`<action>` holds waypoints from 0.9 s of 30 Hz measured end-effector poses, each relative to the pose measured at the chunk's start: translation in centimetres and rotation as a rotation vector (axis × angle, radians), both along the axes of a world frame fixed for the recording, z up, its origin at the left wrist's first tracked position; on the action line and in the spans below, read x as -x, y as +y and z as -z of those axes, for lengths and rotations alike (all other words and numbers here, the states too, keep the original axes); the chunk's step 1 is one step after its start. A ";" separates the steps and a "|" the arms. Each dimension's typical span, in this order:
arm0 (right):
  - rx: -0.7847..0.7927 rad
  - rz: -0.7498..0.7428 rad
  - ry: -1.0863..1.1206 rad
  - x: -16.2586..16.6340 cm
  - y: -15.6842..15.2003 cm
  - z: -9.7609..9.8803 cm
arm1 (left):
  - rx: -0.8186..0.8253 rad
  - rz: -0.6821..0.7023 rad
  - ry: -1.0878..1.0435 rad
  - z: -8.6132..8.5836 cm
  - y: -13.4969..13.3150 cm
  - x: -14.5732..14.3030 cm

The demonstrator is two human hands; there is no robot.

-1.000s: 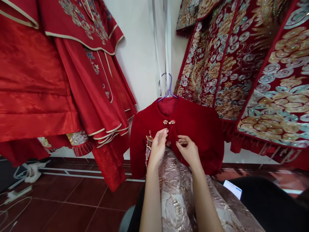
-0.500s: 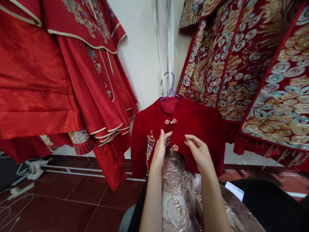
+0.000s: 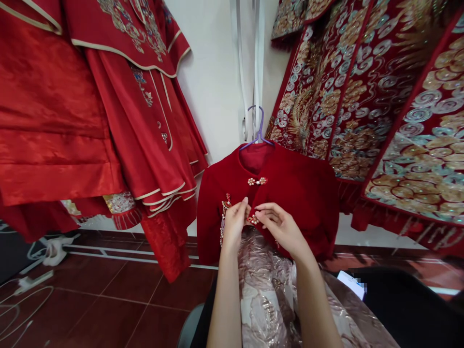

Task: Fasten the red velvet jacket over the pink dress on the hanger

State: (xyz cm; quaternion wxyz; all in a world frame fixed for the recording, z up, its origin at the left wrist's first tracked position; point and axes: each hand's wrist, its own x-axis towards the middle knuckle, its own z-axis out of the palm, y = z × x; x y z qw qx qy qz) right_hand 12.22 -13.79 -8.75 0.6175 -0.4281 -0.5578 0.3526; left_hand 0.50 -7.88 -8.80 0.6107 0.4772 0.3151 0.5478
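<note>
A short dark red velvet jacket (image 3: 297,188) hangs in front of me on a purple hanger (image 3: 256,130). Its top pearl clasp (image 3: 256,181) is closed. My left hand (image 3: 235,223) pinches the left front edge beside a beaded tassel (image 3: 224,212). My right hand (image 3: 281,226) pinches the right front edge. Both sets of fingertips meet at the second pearl clasp (image 3: 253,220). A pinkish sequinned skirt (image 3: 268,285) hangs under the jacket, below my forearms.
Red satin gowns (image 3: 90,121) hang at the left. Heavily embroidered red and gold robes (image 3: 380,106) hang at the right. A phone (image 3: 351,284) lies on something black at the lower right. White cables (image 3: 32,280) trail over the dark red tile floor.
The right front edge was pulled aside half a second ago, showing the second clasp. Now my hands have come together and both pinch at that clasp.
</note>
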 end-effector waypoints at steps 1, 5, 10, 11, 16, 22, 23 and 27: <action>-0.001 -0.020 -0.023 0.1 0.1 0.2 | -0.028 -0.039 0.017 0.1 0.2 0.0; -0.004 0.015 -0.109 0.3 0.7 1.1 | -0.203 -0.112 0.163 0.6 0.9 0.1; -0.001 0.032 -0.105 0.5 1.1 1.5 | -0.395 -0.500 0.479 0.7 0.9 0.7; 0.004 0.035 -0.103 0.5 1.1 1.4 | -0.414 -0.599 0.532 0.8 0.9 0.8; 0.026 0.051 -0.079 0.5 1.1 1.3 | -0.383 -0.638 0.567 1.8 1.6 1.1; 0.004 0.171 0.004 0.9 2.1 1.3 | -0.360 -0.598 0.447 3.1 3.1 1.5; -0.006 0.193 0.010 1.2 2.6 1.1 | -0.358 -0.576 0.412 3.2 3.2 1.5; -0.060 0.194 -0.026 2.5 5.0 0.6 | -0.306 -0.494 0.268 3.2 3.6 1.9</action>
